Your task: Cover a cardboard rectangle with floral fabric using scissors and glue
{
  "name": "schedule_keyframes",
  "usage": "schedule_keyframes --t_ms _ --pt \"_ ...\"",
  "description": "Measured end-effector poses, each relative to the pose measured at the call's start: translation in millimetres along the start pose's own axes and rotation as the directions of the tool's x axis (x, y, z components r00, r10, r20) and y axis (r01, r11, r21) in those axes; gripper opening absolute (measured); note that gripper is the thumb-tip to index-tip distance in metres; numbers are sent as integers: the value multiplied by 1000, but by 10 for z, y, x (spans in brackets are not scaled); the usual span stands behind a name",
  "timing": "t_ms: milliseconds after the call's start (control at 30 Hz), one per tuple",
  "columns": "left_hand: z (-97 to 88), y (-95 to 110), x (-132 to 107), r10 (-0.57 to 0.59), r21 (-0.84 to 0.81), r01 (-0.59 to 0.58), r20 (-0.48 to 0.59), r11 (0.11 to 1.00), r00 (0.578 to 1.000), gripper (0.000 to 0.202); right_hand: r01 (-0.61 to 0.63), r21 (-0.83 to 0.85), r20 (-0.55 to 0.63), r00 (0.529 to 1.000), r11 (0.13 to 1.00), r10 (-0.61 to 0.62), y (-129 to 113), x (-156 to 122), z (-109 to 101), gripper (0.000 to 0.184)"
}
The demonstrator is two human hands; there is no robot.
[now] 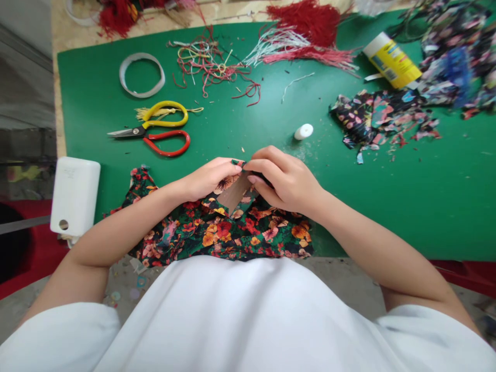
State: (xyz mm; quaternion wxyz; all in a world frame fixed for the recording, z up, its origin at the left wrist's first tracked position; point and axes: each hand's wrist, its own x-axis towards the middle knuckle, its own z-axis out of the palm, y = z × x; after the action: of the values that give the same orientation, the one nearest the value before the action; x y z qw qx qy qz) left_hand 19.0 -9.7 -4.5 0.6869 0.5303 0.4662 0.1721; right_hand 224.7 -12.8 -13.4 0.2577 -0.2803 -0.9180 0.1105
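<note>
A brown strip of card, partly wrapped in floral fabric, is held between my hands near the table's front edge. My left hand is closed on its upper left side, the thumb pressing on the fabric edge. My right hand pinches the fabric at the upper right, fingers curled over the card's end; the fingertips partly hide the fold. Beneath the hands spreads a larger piece of dark floral fabric with red and orange flowers. A small white capped tube stands just beyond my right hand.
Scissors with yellow and red handles lie left, below a white tape ring. A white case sits at the left edge. Thread scraps, red tassels, a yellow glue stick and patterned fabric scraps lie farther back.
</note>
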Motion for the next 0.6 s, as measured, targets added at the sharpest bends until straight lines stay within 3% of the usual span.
schedule_keyframes --t_ms 167,433,600 --pt "-2 21 -8 -22 34 23 -10 999 1000 26 1 4 -47 999 1000 0 -12 5 7 14" --pt "-43 44 -21 -10 67 6 67 998 998 33 18 54 -119 993 998 -11 -14 8 14 12" --pt "-35 -14 -17 36 -43 -31 110 999 993 34 24 43 -166 986 999 -16 -20 1 9 12"
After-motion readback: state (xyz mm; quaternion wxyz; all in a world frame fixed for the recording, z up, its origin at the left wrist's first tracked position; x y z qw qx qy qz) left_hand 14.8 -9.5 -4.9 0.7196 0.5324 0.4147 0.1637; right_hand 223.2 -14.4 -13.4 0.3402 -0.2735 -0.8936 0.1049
